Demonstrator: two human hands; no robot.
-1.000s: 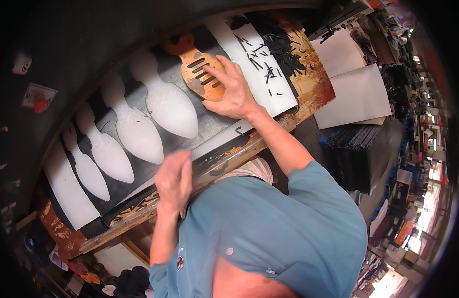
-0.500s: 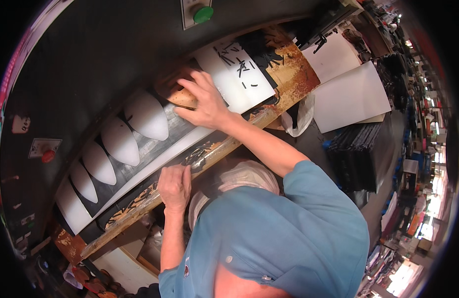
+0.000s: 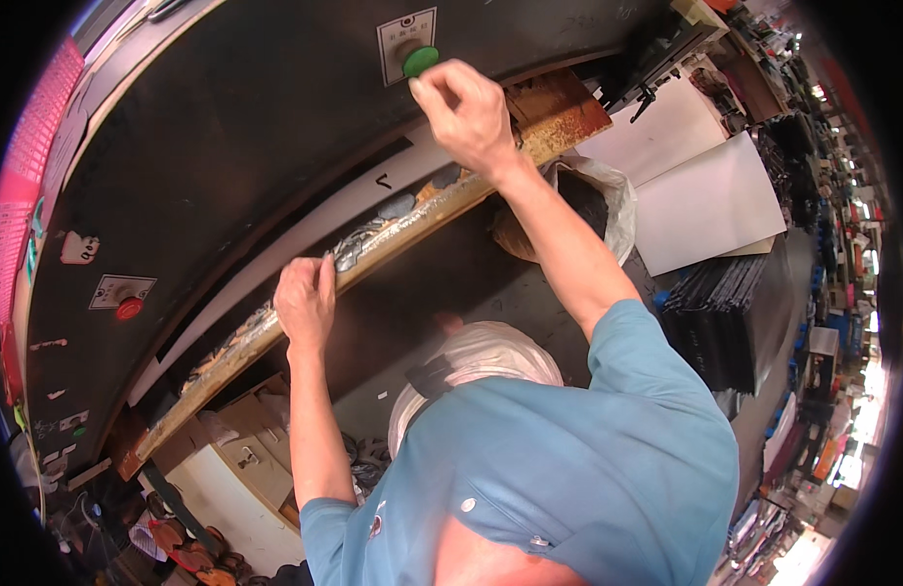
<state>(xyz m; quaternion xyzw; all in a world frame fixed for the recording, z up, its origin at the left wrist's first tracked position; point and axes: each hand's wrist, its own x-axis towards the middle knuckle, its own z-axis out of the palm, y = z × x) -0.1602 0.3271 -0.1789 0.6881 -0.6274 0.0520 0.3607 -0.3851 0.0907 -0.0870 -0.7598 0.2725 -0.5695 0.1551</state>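
At the green push button on the black machine panel is my right hand, its fingers curled in and the fingertips right at the button's lower edge. It holds nothing I can see. My left hand is closed over the worn wooden edge of the machine's bed, its fingers pressed together and the fingertips partly hidden. Just under the panel a strip of white sheet shows, with a small black scrap on it. The rest of the sheet is hidden beneath the panel.
A red push button sits lower left on the panel. White sheets lie to the right above a stack of black sheets. Close to the bed's right end hangs a white bag. Brown sole-shaped pieces lie at lower left.
My right hand has left the brown sole-shaped piece on the white sheet and moved up and right to the green button. My left hand has shifted slightly up and left along the edge.
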